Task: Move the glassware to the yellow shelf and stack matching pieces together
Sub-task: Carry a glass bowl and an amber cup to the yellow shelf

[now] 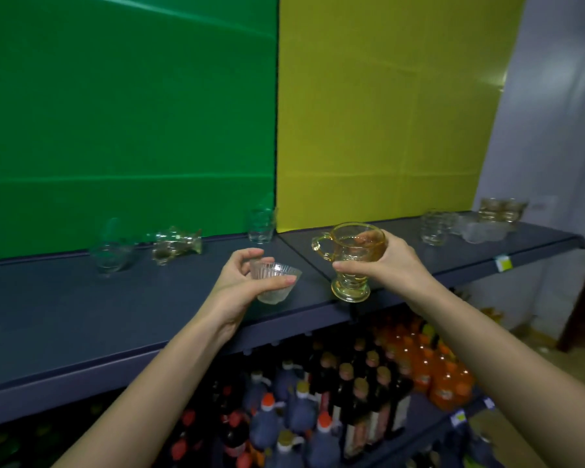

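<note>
Gripping an amber footed cup [347, 265] by its bowl, the person's right hand [390, 265] holds it upright above the front edge of the dark blue shelf [81, 315], thumb across the near side and fingers curled round the far side, showing through the glass. The cup's handle points to 9 o'clock. Just beside it at 9 o'clock, the left hand [237, 282] pinches a clear ribbed bowl [277, 282] between thumb and fingers, tilted so that its mouth faces 2 o'clock; it sits close over the shelf, and contact cannot be told.

Both pieces hang near the seam where the green panel [115, 113] meets the yellow panel [385, 113]. Under the yellow panel, toward 2 o'clock from the cup, stand nested clear tumblers [434, 228], a cluster of clear ribbed bowls [480, 231] and, farthest right, amber cups [502, 211]. Under the green panel, a second tumbler stack [260, 224] stands at 12 o'clock from the left hand, with amber pieces [176, 246] lying on their sides and blurred clear glasses [110, 255] off toward 10 o'clock.

Below, at 6 o'clock, the lower shelf [429, 423] holds dark bottles [352, 400] and, to their right, orange bottles [443, 376].
</note>
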